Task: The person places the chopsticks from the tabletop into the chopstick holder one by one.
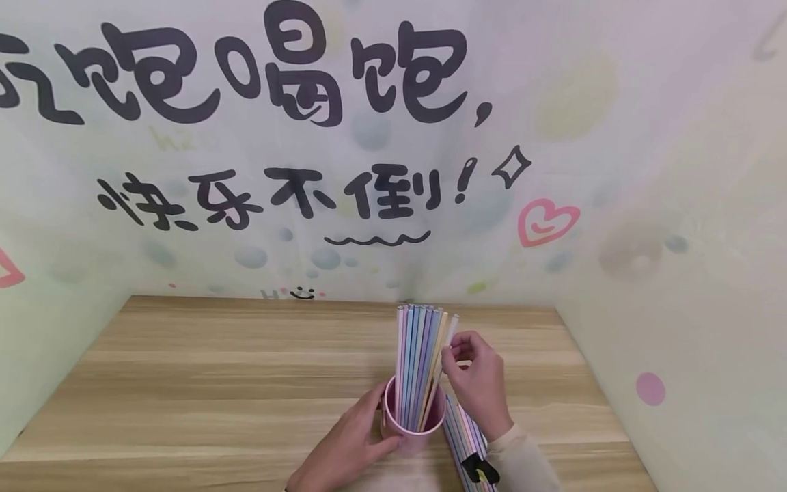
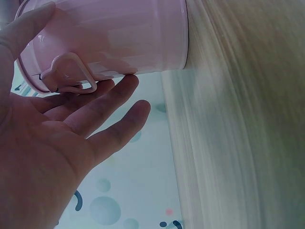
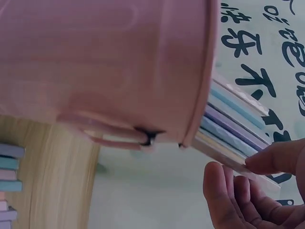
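A pink cup (image 1: 413, 443) with small side loops stands on the table, full of slim pastel sticks (image 1: 413, 372) that lean to the right. My left hand (image 1: 347, 441) holds the cup from the left. In the left wrist view its thumb lies over the cup's wall, and its fingers extend along the side by a wire-like loop (image 2: 76, 71). At the cup's right, my right hand (image 1: 479, 379) pinches a whitish stick (image 1: 453, 324) near its upper end, between thumb and forefinger. The lower end of that stick is hidden among the others.
A bundle of similar pastel sticks (image 1: 458, 437) lies on the wooden table (image 1: 215, 383), right of the cup and partly under my right forearm. A black piece (image 1: 479, 470) sits across it. Printed walls (image 1: 369, 266) enclose the table at the back and sides.
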The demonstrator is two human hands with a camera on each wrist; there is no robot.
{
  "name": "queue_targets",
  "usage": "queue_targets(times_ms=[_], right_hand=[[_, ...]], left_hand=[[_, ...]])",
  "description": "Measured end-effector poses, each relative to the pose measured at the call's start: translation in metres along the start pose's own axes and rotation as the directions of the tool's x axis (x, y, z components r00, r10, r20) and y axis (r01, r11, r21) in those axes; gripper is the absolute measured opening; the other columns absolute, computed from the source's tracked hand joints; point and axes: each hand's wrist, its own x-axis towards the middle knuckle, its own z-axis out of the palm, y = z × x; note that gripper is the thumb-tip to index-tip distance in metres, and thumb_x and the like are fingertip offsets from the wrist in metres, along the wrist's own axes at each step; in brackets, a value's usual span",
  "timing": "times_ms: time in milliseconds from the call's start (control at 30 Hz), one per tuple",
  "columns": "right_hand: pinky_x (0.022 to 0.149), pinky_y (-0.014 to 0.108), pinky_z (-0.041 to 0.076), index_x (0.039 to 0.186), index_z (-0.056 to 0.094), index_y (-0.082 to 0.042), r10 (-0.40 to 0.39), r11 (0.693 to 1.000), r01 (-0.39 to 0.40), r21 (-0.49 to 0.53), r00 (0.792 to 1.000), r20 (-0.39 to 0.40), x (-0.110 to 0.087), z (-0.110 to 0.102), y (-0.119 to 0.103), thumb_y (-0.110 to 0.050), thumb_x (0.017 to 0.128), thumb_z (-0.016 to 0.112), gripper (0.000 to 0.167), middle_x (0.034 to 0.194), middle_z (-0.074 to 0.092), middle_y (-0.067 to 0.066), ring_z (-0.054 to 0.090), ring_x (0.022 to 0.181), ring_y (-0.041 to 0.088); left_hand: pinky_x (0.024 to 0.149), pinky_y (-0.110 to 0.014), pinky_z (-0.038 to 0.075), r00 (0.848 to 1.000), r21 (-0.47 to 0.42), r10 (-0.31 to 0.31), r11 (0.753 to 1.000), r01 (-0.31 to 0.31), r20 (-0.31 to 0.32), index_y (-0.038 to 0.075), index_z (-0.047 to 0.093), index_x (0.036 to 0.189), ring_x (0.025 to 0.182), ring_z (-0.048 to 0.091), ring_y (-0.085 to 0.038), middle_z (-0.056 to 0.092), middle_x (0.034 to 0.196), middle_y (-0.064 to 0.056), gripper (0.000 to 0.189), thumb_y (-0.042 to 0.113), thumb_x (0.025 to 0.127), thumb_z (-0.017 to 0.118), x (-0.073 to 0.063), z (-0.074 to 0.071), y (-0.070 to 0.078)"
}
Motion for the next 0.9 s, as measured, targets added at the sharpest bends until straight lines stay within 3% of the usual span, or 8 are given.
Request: queue_targets(times_ms=[267,433,767,900], right_hand=[[0.061,0.021,0.057,0.086,0.069,-0.003,0.012,0.998,-0.013,-0.06,1.0,-0.006,-0.002,-0.015,0.013,-0.006,0.087,0.072,0.004,0.073,0.063,0.002,0.063,0.068,0.014],[0.06,0.02,0.053,0.084,0.069,-0.003,0.091,0.991,-0.091,-0.099,0.996,0.001,-0.007,-0.026,0.03,-0.007,0.087,0.07,0.005,0.072,0.063,0.002,0.061,0.066,0.011],[0.053,0.021,0.055,0.086,0.069,0.002,0.238,0.967,-0.23,-0.112,0.968,0.073,-0.024,-0.041,0.063,-0.004,0.089,0.067,0.007,0.072,0.063,0.005,0.059,0.06,0.012],[0.053,0.022,0.053,0.087,0.068,0.002,0.301,0.946,-0.282,-0.163,0.948,0.106,-0.031,-0.046,0.077,-0.006,0.087,0.069,0.008,0.074,0.063,0.005,0.058,0.062,0.014]], left_hand=[[0.111,-0.05,0.04,1.0,0.01,-0.005,1.0,0.005,-0.006,0.02,0.029,0.155,0.136,0.044,-0.023,0.045,0.15,0.001,0.082,0.034,0.088,0.075,-0.001,0.0,0.001],[0.111,-0.051,0.04,1.0,0.025,-0.004,1.0,0.005,-0.016,0.019,0.03,0.154,0.136,0.045,-0.023,0.045,0.15,0.001,0.082,0.033,0.087,0.076,-0.001,0.001,0.002],[0.11,-0.05,0.041,1.0,0.035,-0.011,0.999,0.011,-0.014,0.017,0.031,0.154,0.135,0.046,-0.022,0.046,0.149,0.001,0.082,0.032,0.087,0.076,0.0,0.001,0.001],[0.11,-0.049,0.041,1.0,0.039,-0.012,0.999,0.013,-0.013,0.017,0.031,0.154,0.135,0.046,-0.022,0.046,0.149,0.001,0.082,0.032,0.087,0.076,0.0,0.001,0.001]])
